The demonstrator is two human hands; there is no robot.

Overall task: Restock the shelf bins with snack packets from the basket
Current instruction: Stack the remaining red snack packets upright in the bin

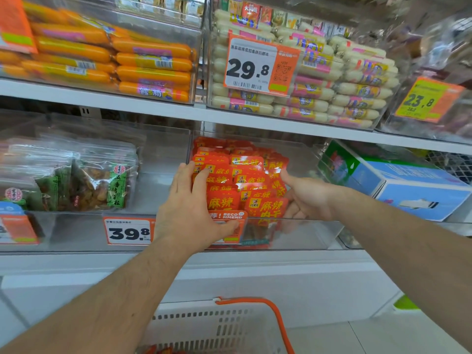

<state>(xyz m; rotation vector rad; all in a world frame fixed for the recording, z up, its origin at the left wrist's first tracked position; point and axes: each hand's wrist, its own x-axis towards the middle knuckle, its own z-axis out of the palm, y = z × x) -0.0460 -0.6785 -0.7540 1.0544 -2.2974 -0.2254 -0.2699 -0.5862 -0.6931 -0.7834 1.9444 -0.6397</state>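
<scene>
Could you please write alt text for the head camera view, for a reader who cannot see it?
Both hands, left and right, press on a stack of red snack packets in a clear shelf bin. A white basket with an orange handle sits below.

packets (pixel 237 182) in bin (pixel 301 233), between left hand (pixel 189 208) and right hand (pixel 306 198) | basket (pixel 219 325) below hands | box (pixel 398 185) right of right hand | jerky bags (pixel 76 180) left of left hand
</scene>
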